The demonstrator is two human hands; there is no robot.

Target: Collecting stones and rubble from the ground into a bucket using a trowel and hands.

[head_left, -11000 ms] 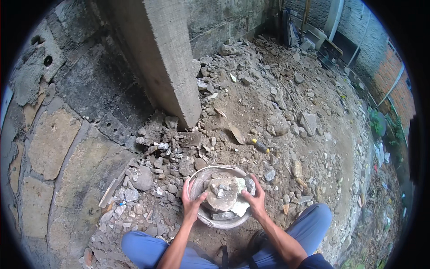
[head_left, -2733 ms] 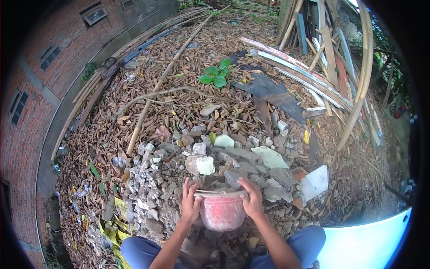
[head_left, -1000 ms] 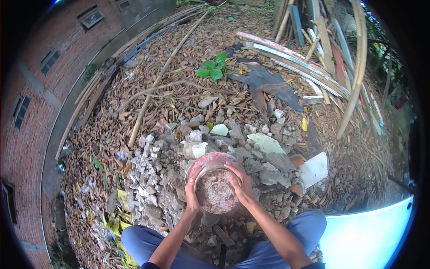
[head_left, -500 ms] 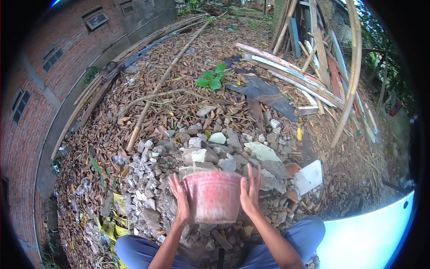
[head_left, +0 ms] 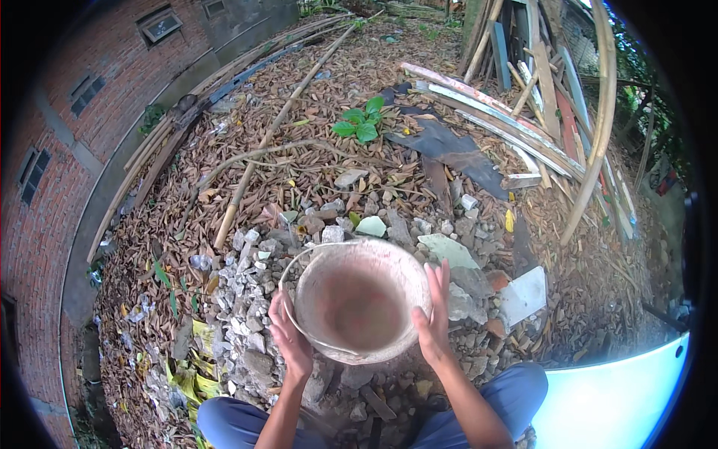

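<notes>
Between my two hands is a worn bucket, its dusty mouth turned up towards me and its inside showing no rubble, only a brownish-pink bottom. The thin handle hangs over the rim on the left side. My left hand presses against the bucket's left side, fingers partly behind the handle. On the right side my right hand grips near the rim, thumb towards the edge and fingers stretched up along the wall. Rubble of broken stone and concrete lies beneath and around the bucket.
My bent knees flank the heap. A pale tile piece lies to the right, near a bright white panel. A bamboo pole crosses the dry leaves. Planks lean at the far right; a brick wall stands left.
The bucket has tipped from showing its red outer side to showing its open mouth. Both hands have stayed on its sides and turned with it.
</notes>
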